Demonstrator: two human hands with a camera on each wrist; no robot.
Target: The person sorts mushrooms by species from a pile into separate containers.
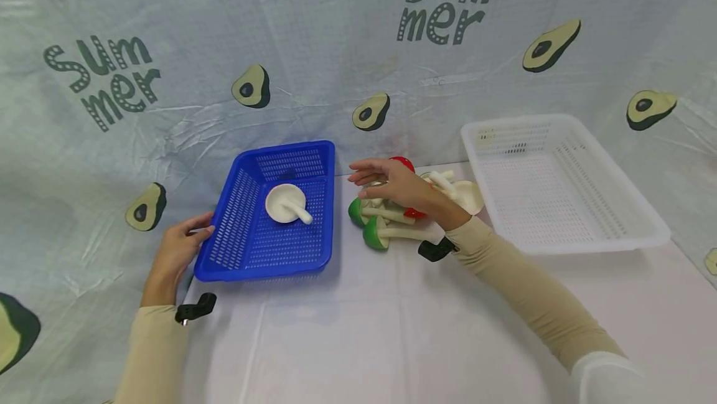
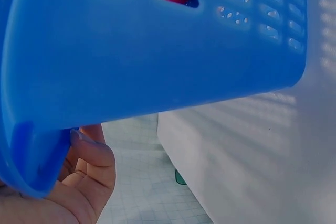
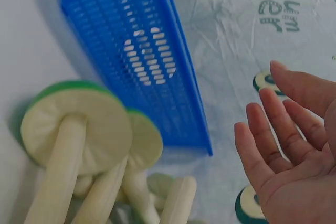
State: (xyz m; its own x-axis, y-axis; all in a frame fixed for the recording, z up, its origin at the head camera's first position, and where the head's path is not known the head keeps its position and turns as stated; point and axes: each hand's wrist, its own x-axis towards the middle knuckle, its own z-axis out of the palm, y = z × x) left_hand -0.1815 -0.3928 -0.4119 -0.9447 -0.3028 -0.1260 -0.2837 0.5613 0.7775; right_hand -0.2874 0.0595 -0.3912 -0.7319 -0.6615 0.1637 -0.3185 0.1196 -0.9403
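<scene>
At the head view's left, my left hand (image 1: 178, 251) holds the left rim of a blue plastic basket (image 1: 329, 211). The left wrist view shows its curled fingers (image 2: 97, 153) at the rim's underside. Inside the basket lies one toy mushroom (image 1: 285, 203), pale underside up, with a thin red edge. My right hand (image 1: 400, 187) hovers above a pile of toy mushrooms, its fingers extended toward the basket and nothing in them. Green-capped mushrooms (image 1: 376, 233) lie at the near side of that pile; a red-capped mushroom (image 1: 403, 162) shows behind the hand. The hand and forearm hide part of the pile.
A white perforated basket (image 1: 566, 186) stands to the right of the pile on the white table (image 1: 347, 342). Behind the table hangs a pale sheet (image 1: 313, 30) printed with avocados and lettering.
</scene>
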